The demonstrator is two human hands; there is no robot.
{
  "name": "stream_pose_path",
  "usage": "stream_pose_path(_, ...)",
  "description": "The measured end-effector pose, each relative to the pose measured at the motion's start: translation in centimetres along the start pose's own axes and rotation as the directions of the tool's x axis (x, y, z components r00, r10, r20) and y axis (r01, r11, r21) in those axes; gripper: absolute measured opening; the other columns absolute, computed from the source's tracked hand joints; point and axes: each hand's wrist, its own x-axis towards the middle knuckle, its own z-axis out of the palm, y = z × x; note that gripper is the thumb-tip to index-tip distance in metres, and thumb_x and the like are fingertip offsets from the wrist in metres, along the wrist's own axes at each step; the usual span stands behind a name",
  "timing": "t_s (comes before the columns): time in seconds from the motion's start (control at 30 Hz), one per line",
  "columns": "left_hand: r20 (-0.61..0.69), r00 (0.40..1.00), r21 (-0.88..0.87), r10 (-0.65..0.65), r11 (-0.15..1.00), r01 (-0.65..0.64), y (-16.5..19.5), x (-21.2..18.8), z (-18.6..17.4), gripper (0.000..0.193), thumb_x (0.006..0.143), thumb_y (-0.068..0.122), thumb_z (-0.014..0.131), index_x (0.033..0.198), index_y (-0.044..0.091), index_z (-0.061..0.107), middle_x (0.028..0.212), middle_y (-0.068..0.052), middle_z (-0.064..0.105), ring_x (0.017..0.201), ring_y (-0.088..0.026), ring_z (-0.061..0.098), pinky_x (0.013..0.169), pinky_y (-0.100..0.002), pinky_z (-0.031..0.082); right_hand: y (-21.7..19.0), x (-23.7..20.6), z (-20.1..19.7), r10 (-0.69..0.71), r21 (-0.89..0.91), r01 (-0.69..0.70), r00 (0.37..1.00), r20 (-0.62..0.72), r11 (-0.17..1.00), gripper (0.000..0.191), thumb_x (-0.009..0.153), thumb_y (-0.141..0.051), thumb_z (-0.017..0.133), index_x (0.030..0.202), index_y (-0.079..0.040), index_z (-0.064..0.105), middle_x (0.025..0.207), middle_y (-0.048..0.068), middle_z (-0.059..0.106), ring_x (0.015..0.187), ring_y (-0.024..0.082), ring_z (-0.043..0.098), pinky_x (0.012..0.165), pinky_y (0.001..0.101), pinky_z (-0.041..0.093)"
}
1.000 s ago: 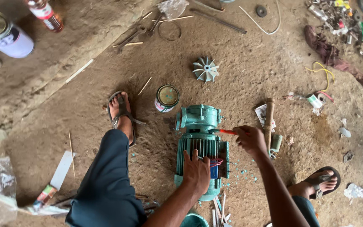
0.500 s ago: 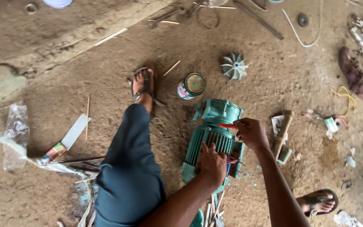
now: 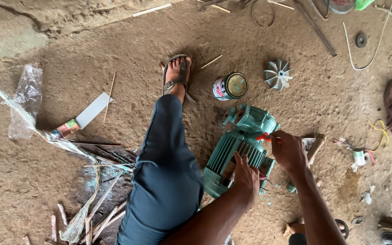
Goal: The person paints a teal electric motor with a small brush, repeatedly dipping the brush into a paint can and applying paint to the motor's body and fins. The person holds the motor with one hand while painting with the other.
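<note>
A green electric motor pump (image 3: 240, 144) lies on the dirt floor between my legs. My left hand (image 3: 245, 174) rests flat on its ribbed body, pressing it down. My right hand (image 3: 288, 149) grips a thin red-handled tool (image 3: 264, 137) whose tip touches the pump's upper housing. A small paint can (image 3: 230, 86) stands just beyond the pump, and a grey fan impeller (image 3: 277, 74) lies to its right.
My left leg in dark trousers (image 3: 164, 172) and sandalled foot (image 3: 177, 75) stretch beside the pump. Wooden sticks and plastic wrap (image 3: 23, 104) lie at left. A wooden-handled hammer (image 3: 315, 147), a small can (image 3: 360, 157), rags and wire lie at right.
The view has swung left and down, so the pump and my hands sit further right in the frame. Both hands stay on the pump, the right one still working the red tool.
</note>
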Motion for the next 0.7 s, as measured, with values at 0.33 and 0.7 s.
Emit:
stream_pose_path(0.33,-0.020,1.000,-0.018,-0.012,1.000,0.011,0.5,1.2,0.5,0.102,0.092,0.057,0.069,0.163,0.003,0.019,0.169,-0.023,0.023,0.157,-0.045,0.013,0.117,-0.079,0.007,-1.2,-1.0,-3.8,-0.077,-0.053,0.081,0.994,0.075,0.995,0.022,0.101,-0.018,0.057,0.113,-0.015,0.076,0.084,0.008,0.081,0.036,0.016,0.054,0.036,0.0363,0.043)
stream_pose_path(0.7,0.031,0.999,0.036,0.014,0.999,-0.015,-0.1,-0.8,-0.8,0.117,0.083,0.063,0.078,0.166,0.008,0.016,0.171,-0.021,0.020,0.158,-0.045,0.012,0.118,-0.077,0.008,-0.9,-1.1,-4.5,-0.346,-0.098,0.349,0.937,0.048,0.932,0.024,0.095,-0.013,0.064,0.113,-0.019,0.079,0.092,0.009,0.078,0.067,0.016,0.072,0.061,0.0322,0.059)
